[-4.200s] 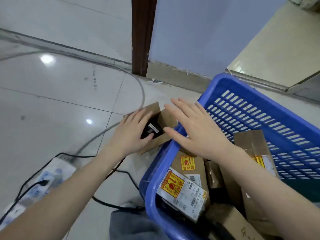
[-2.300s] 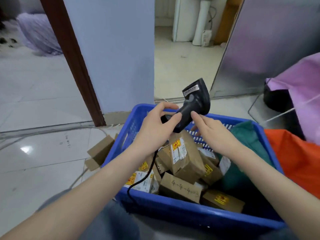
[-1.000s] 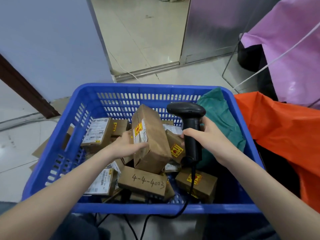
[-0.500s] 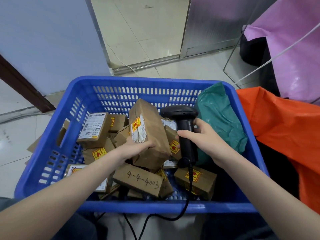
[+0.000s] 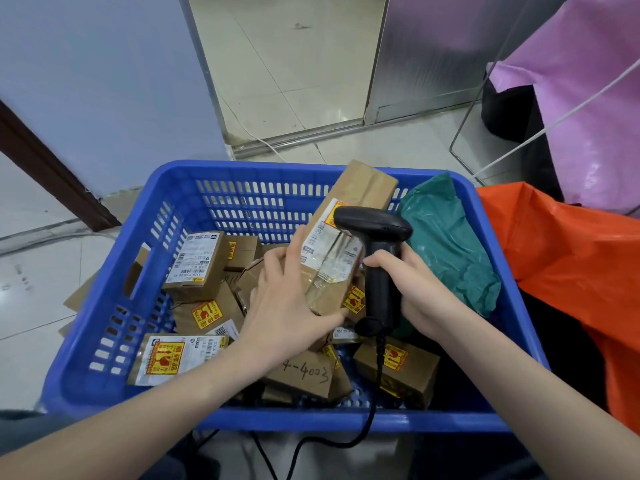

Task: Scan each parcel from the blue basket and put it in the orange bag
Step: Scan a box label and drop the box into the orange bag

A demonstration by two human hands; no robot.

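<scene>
The blue basket [image 5: 114, 327] fills the middle of the view and holds several brown cardboard parcels. My left hand [image 5: 284, 299] grips the lower end of a long brown parcel [image 5: 349, 216], tilted up over the basket with its white label facing me. My right hand [image 5: 412, 289] grips the handle of the black scanner [image 5: 375, 237], whose head sits right at that label. The scanner's cable runs down over the basket's front rim. The orange bag [image 5: 568, 258] lies open just right of the basket.
A green plastic mailer [image 5: 446, 244] leans in the basket's right end. A pink bag [image 5: 588, 109] on a white wire frame stands behind the orange bag. Flattened cardboard [image 5: 78, 299] lies on the tiled floor left of the basket. A wall corner and doorway are behind.
My left hand has lifted the long parcel up and to the right and turned its label toward the scanner. The scanner head now sits against the label.
</scene>
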